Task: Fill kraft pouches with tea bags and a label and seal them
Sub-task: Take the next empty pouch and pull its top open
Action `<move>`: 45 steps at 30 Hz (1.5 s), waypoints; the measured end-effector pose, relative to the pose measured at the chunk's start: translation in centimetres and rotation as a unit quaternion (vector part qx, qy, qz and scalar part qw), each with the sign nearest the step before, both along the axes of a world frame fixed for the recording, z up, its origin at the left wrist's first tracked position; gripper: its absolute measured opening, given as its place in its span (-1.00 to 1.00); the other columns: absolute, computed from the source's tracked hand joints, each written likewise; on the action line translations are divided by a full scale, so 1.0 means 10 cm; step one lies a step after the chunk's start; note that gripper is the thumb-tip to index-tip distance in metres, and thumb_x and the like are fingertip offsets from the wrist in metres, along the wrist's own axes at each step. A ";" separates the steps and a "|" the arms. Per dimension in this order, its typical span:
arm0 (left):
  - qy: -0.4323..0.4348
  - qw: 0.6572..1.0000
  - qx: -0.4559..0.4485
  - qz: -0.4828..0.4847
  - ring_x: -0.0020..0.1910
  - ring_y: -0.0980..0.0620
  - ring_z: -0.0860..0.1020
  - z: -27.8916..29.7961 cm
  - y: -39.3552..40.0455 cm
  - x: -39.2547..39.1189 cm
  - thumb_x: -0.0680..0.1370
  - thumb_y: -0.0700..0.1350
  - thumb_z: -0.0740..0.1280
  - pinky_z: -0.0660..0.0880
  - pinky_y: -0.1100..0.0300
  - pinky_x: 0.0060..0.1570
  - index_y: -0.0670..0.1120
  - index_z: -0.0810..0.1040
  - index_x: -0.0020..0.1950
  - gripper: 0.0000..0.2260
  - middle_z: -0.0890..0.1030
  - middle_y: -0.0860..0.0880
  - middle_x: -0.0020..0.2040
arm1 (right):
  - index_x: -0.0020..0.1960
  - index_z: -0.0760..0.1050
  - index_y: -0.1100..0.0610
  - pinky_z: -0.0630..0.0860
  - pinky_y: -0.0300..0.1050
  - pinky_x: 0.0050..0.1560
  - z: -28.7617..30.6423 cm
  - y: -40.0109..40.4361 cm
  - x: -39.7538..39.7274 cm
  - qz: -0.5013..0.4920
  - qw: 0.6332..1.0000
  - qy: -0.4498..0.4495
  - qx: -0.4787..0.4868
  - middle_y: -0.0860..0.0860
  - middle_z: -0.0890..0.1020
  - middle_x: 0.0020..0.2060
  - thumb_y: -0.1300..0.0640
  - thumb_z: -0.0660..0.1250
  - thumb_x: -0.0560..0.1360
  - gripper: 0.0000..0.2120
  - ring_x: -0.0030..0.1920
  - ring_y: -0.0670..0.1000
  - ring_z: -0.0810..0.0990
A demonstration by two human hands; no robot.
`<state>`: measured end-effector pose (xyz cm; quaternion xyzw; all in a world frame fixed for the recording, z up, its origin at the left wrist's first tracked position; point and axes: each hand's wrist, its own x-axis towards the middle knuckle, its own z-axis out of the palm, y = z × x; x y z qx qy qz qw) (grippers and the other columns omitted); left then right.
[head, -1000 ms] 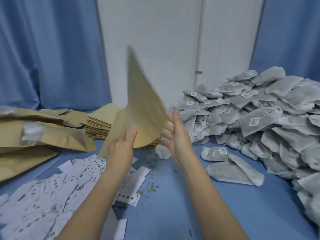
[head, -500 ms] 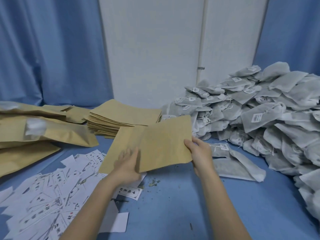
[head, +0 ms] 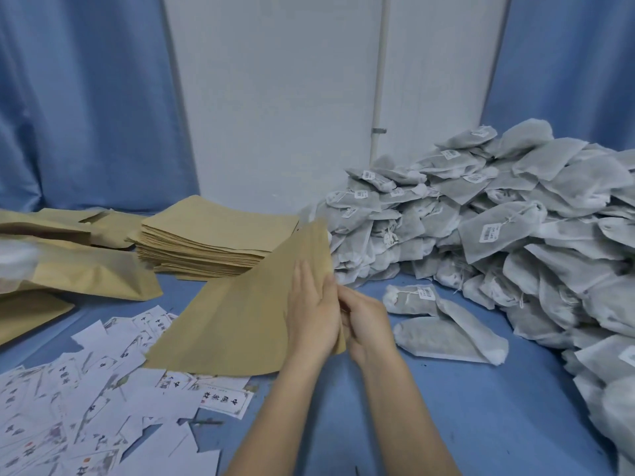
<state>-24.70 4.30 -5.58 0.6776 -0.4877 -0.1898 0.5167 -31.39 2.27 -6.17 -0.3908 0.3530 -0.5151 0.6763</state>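
Both hands hold a flat pouch (head: pixel 237 317) tilted over the labels (head: pixel 86 389), left hand (head: pixel 312 314) with straight fingers pressed on its face, right hand (head: pixel 366 321) gripping its right edge.

Both hands are meeting at the right edge of a kraft pouch (head: pixel 237 314), the left hand (head: pixel 312 314) lying flat on it and the right hand (head: pixel 366 319) curling beside it, while labels (head: pixel 86 400) are lying near left and tea bags (head: pixel 498 228) are heaping at right on the blue bench (head: pixel 464 407).
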 end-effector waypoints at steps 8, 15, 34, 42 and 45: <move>0.154 0.968 -0.116 0.158 0.15 0.08 0.54 0.00 0.00 0.05 0.47 0.04 0.41 0.39 0.20 0.16 -0.02 0.57 0.24 -0.64 0.63 0.06 0.14 | -0.31 0.63 0.24 0.45 -0.29 -0.43 0.02 0.06 0.04 0.080 0.997 -0.006 -0.012 0.10 0.57 -0.38 0.32 0.37 0.34 -0.92 -0.37 -0.06 0.52; 0.218 0.944 -0.174 0.174 -0.19 0.36 0.56 -0.04 -0.01 0.14 0.49 -0.01 0.40 0.47 0.21 0.00 0.06 0.67 -0.11 -0.94 0.62 0.34 -0.27 | -0.07 0.65 0.30 0.54 -0.30 -0.30 0.06 0.10 0.06 0.097 0.995 0.015 -0.028 0.13 0.70 -0.20 0.29 0.40 0.41 -0.87 -0.24 -0.06 0.67; 0.115 0.962 -0.159 0.189 -0.51 0.10 0.35 -0.08 0.00 -0.03 0.62 -0.03 0.19 0.14 0.16 -0.38 -0.02 0.27 -0.50 -0.54 0.33 0.02 -0.60 | -0.13 0.67 0.11 0.56 -0.12 -0.16 0.05 0.13 0.00 0.011 0.971 0.195 -0.141 0.03 0.70 -0.23 0.12 0.37 0.45 -0.89 -0.18 -0.06 0.64; -0.040 0.980 -0.081 0.177 -0.42 -0.07 0.31 -0.06 0.01 -0.21 0.61 -0.06 0.18 0.12 0.12 -0.36 -0.14 0.48 -0.32 -0.67 0.50 -0.13 -0.45 | -0.32 0.53 0.21 0.29 -0.12 -0.31 0.02 0.04 -0.18 0.039 0.945 0.268 -0.186 0.05 0.47 -0.46 0.14 0.27 0.48 -0.75 -0.37 -0.03 0.37; -0.079 0.980 -0.072 0.166 -0.45 -0.05 0.28 -0.08 0.03 -0.23 0.61 -0.13 0.15 0.10 0.10 -0.38 -0.08 0.26 -0.41 -0.63 0.37 -0.05 -0.49 | -0.33 0.53 0.19 0.34 -0.14 -0.31 -0.01 0.01 -0.20 0.025 0.942 0.282 -0.178 0.01 0.49 -0.47 0.19 0.25 0.45 -0.79 -0.38 -0.08 0.41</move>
